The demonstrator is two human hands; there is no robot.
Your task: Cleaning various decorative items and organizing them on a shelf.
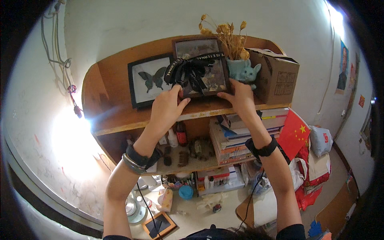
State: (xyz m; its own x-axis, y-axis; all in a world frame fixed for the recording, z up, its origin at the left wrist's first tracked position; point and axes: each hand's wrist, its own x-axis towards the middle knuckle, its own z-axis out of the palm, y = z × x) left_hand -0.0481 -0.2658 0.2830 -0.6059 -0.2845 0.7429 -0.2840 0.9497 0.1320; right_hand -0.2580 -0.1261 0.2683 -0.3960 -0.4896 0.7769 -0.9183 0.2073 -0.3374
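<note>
A dark shadow-box frame (216,78) leans on the top wooden shelf, dried pieces visible behind its glass. Across its upper left runs a black ribbon bow (192,69) bearing writing. My left hand (167,106) grips the frame's lower left corner, fingertips partly hidden behind the edge. At the lower right corner, my right hand (242,97) has its thumb on the front and its fingers along the side. A second brown frame (196,48) stands behind, partly covered. To the left, a black-framed butterfly specimen (151,78) leans against the shelf back.
A pale blue animal-shaped vase (240,69) with dried flowers (229,37) stands close right, beside a cardboard box (274,76). Below are stacked books (234,150), a red flag (295,132) and bottles (181,135). A wood-framed panel (159,225) lies on the desk.
</note>
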